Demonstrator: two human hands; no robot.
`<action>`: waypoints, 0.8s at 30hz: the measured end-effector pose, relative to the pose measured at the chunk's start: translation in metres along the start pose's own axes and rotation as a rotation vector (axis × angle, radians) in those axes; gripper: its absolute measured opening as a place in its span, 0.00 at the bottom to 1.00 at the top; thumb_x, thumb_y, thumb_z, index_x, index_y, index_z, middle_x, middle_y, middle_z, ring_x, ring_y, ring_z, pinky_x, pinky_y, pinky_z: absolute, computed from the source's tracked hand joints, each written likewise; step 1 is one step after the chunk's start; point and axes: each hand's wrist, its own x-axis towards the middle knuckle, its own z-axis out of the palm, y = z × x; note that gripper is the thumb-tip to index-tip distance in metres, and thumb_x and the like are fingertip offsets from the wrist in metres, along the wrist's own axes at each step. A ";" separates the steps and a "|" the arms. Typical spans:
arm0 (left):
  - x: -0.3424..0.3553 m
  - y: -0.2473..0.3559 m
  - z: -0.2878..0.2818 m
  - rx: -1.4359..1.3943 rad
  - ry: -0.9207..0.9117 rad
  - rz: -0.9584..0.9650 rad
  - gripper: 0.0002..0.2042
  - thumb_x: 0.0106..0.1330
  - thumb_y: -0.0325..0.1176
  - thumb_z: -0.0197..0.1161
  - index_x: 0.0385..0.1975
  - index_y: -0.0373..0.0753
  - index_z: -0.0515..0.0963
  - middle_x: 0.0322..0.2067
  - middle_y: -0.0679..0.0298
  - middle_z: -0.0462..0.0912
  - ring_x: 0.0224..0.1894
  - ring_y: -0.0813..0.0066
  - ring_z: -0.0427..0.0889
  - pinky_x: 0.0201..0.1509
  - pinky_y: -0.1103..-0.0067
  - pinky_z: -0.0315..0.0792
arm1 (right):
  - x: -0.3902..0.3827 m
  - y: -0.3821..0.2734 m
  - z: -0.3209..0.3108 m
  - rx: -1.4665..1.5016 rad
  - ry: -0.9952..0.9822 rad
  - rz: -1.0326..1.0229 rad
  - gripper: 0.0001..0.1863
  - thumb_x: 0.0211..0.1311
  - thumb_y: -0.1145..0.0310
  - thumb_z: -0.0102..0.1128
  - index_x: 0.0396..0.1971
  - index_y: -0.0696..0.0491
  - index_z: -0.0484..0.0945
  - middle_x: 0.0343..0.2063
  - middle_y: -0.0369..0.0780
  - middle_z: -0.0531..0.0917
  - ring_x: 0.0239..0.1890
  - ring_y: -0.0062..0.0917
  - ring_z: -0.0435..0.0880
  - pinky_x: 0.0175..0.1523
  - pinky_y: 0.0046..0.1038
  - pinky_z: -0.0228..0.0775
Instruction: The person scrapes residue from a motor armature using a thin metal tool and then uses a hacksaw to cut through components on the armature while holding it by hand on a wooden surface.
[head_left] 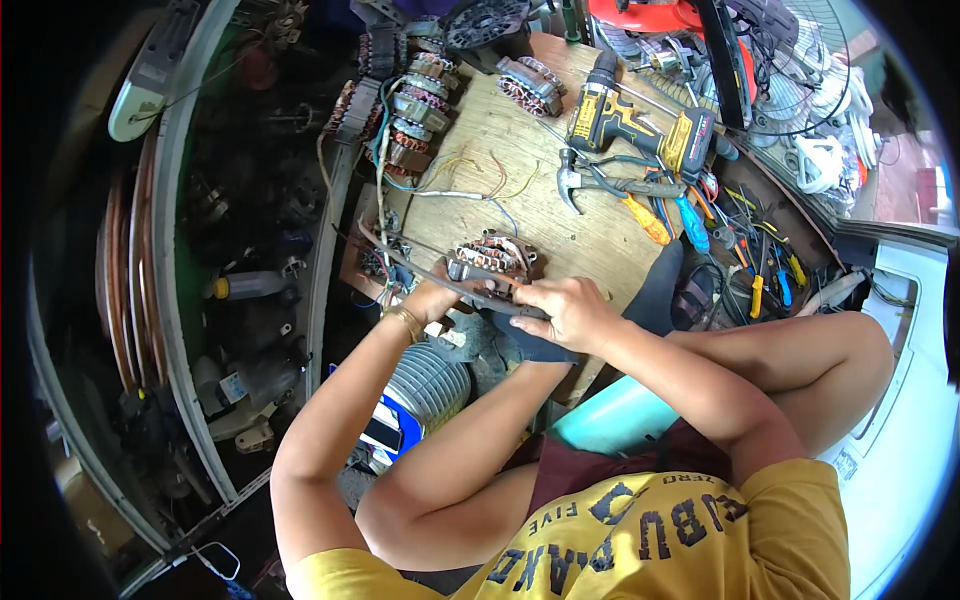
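At the near edge of the wooden board, a motor stator (495, 256) with copper windings and a grey metal core sits between my hands. My left hand (438, 296) is closed around its near left side, though the fingertips are partly hidden. A long, dark, curved cable-like strip (415, 266) runs from the upper left across the stator's front toward my right hand. With thumb and forefinger pinched, my right hand (572, 312) meets the strip's near end. A thin orange piece (512, 282) shows just above those fingers; I cannot make out exactly what they grip.
On the wooden board (455, 215) lie a claw hammer (620, 184), a yellow-black cordless drill (625, 120) and another stator (531, 86). Several stators (415, 110) are stacked far left. Pliers and screwdrivers (760, 265) fill a tray at right. A grey ribbed cylinder (430, 385) stands below my left hand.
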 end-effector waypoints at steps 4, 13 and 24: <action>-0.004 -0.007 0.005 0.041 0.029 0.051 0.41 0.56 0.48 0.79 0.62 0.28 0.68 0.49 0.57 0.84 0.47 0.72 0.82 0.53 0.75 0.78 | -0.031 -0.028 -0.033 -0.004 -0.153 0.163 0.15 0.59 0.62 0.71 0.43 0.53 0.82 0.31 0.45 0.84 0.32 0.47 0.84 0.37 0.42 0.76; 0.004 0.000 0.012 0.097 0.026 0.158 0.34 0.58 0.50 0.76 0.56 0.31 0.75 0.47 0.56 0.85 0.47 0.68 0.83 0.51 0.71 0.79 | -0.033 -0.004 -0.044 -0.018 -0.102 0.139 0.17 0.58 0.64 0.71 0.44 0.56 0.83 0.30 0.48 0.84 0.31 0.46 0.84 0.35 0.41 0.75; -0.008 -0.001 0.004 -0.018 -0.029 -0.009 0.42 0.54 0.42 0.81 0.63 0.26 0.64 0.48 0.54 0.85 0.50 0.70 0.83 0.58 0.77 0.76 | -0.095 -0.040 -0.090 0.057 -0.163 0.189 0.16 0.58 0.60 0.73 0.42 0.51 0.83 0.26 0.44 0.82 0.28 0.41 0.85 0.32 0.39 0.76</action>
